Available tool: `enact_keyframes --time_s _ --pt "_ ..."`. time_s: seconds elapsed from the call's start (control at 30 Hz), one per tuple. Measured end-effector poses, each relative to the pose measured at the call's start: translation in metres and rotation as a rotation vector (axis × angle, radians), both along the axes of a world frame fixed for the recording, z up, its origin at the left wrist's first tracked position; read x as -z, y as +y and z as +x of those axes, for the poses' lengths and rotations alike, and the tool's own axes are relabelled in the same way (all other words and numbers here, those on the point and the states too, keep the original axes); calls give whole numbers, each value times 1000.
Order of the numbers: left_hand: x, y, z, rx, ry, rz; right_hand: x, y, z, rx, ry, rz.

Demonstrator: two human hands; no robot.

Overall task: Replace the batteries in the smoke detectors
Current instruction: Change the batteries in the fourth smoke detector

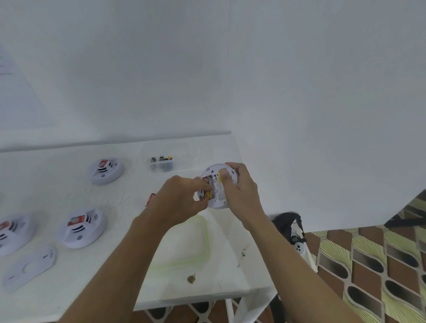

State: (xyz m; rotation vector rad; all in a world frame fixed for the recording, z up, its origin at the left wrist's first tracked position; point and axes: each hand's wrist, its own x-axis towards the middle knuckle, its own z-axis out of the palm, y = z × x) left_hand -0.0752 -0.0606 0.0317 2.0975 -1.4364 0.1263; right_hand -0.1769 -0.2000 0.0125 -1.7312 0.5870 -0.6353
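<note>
My right hand grips a round white smoke detector by its right rim and holds it above the table with its back side towards me. My left hand pinches a small yellow-ended battery at the open battery bay on that back side. Three more white detectors lie on the table: one at the back, one in the middle left, one at the far left. A clear box with several batteries stands at the back.
A flat white mounting plate lies near the front left of the white table. A clear container with a green rim sits under my forearms. A small red item peeks out behind my left hand. Patterned floor lies to the right.
</note>
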Motion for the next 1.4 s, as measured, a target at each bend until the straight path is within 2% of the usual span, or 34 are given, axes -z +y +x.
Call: enact_keyframes --time_s 0.33,0.77,0.87,0.97,1.13,1.23,1.33,1.4 --pt "-6 -4 -26 -46 -100 -31 -3 -7 -7 -39 20 -84" --pt "-1 -1 -34 33 -87 -175 1 -19 -21 -52 -19 28" --pt "-4 4 -28 70 -29 -102 0 -18 -22 -65 -37 48" --pt "-4 9 -25 -59 149 -96 0 -18 -20 -79 -40 56" --pt "-7 14 -24 -211 428 -234 -3 -14 -10 -81 -38 78" --pt "-9 15 -14 -298 596 -388 -3 -11 -3 -82 -37 82" --pt "-10 16 3 -414 580 -486 0 -10 5 -68 -38 92" --pt "-9 17 17 -469 477 -392 4 -10 10 -57 -41 104"
